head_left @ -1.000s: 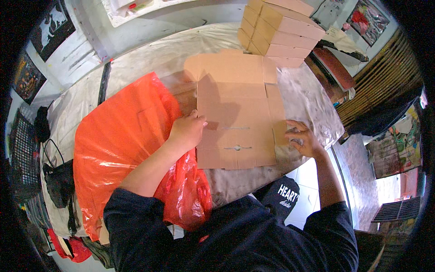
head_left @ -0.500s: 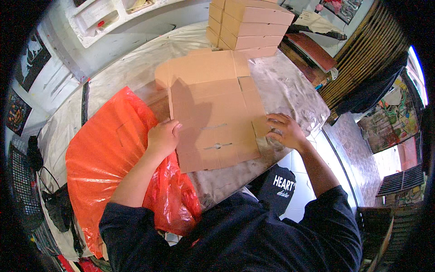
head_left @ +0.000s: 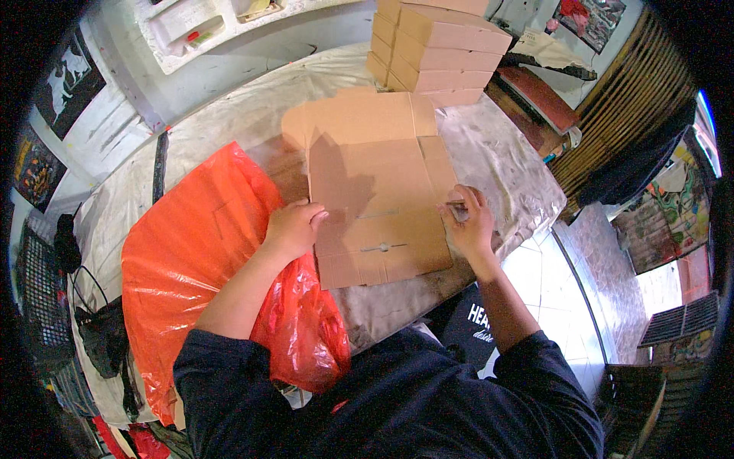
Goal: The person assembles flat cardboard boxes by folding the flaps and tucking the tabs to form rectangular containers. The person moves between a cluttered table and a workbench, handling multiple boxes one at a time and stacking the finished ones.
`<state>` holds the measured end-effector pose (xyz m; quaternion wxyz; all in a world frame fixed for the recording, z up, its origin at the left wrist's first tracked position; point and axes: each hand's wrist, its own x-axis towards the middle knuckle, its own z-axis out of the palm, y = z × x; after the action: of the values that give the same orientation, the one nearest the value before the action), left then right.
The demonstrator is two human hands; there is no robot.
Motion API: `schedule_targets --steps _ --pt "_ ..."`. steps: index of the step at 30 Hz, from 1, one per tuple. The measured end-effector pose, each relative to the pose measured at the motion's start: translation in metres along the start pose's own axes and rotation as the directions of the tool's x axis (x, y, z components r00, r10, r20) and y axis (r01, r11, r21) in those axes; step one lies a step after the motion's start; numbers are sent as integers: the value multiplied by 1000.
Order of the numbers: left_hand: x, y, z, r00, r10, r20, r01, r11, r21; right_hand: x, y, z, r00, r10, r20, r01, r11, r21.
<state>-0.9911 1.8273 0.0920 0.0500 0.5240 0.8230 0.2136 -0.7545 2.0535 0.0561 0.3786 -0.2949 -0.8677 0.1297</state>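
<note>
A flat, creased cardboard box blank (head_left: 367, 180) lies on the cloth-covered table before me, a rounded flap at its far end and small slots near its front. At its left edge, my left hand (head_left: 294, 228) is closed with thumb and fingers on the cardboard. My right hand (head_left: 472, 226) has its fingers curled in a pinch at the right side flap; part of that edge hides behind the fingers. Under and beside my left forearm spreads an orange plastic bag (head_left: 202, 245).
Folded cardboard boxes (head_left: 451, 57) stand stacked at the table's far side. The table covering (head_left: 527, 176) is pale and wrinkled. A white moulded tray (head_left: 206, 27) is at the far left wall. A dark printed cloth item (head_left: 468, 325) lies below the table's right edge.
My right hand has gone from spread fingers beside the cardboard to a pinch at its right edge. The left hand keeps its place at the left edge. The whole view has shifted slightly.
</note>
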Motion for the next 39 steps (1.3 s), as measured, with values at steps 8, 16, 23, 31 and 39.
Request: schedule_targets --steps 8,16,23,31,39 --pt "0 -11 9 998 27 -64 -32 996 -85 13 -14 -13 990 63 125 -95 958 271" --pt "-4 -11 5 996 72 -54 -78 990 -119 5 -6 7 982 134 -137 -137 991 -10" --pt "-4 -14 10 995 94 -45 -100 983 -151 9 -4 10 984 -179 -2 179 984 1" --pt "-3 -17 10 995 97 -30 -101 979 -175 17 -23 10 996 -86 28 80 983 168" --pt "-2 -11 11 994 84 -69 -90 992 -90 19 -10 1 976 -186 114 147 947 286"
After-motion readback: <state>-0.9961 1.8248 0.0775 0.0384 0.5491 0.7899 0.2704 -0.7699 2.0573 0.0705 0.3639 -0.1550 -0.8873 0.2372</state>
